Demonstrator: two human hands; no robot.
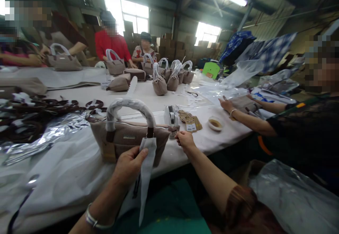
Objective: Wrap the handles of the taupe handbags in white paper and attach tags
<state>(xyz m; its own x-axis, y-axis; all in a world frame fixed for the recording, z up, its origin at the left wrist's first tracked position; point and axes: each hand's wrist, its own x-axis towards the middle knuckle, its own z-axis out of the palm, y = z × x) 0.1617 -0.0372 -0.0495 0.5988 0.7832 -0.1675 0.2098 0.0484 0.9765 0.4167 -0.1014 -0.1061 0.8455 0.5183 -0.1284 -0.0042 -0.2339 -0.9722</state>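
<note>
A taupe handbag (127, 131) stands upright at the table's near edge, its two handles (129, 105) wrapped in clear-white plastic. My left hand (129, 165) is closed in front of it, thumb and fingers pinching a white paper strip (148, 167) that hangs down past the bag's front. At the bag's right end, my right hand (186, 140) pinches the brown zipper tab (172, 129). Just behind that tab stands a tape dispenser (171, 115). A brown tag (108, 151) shows low on the bag's left front.
Brown cardboard tags (190, 121) and a tape roll (215, 124) lie to the right. Bundled brown straps (23, 121) crowd the left. Finished-looking bags (159, 85) stand farther back. A co-worker at right handles another bag (245, 103); several people work across the table (106, 103).
</note>
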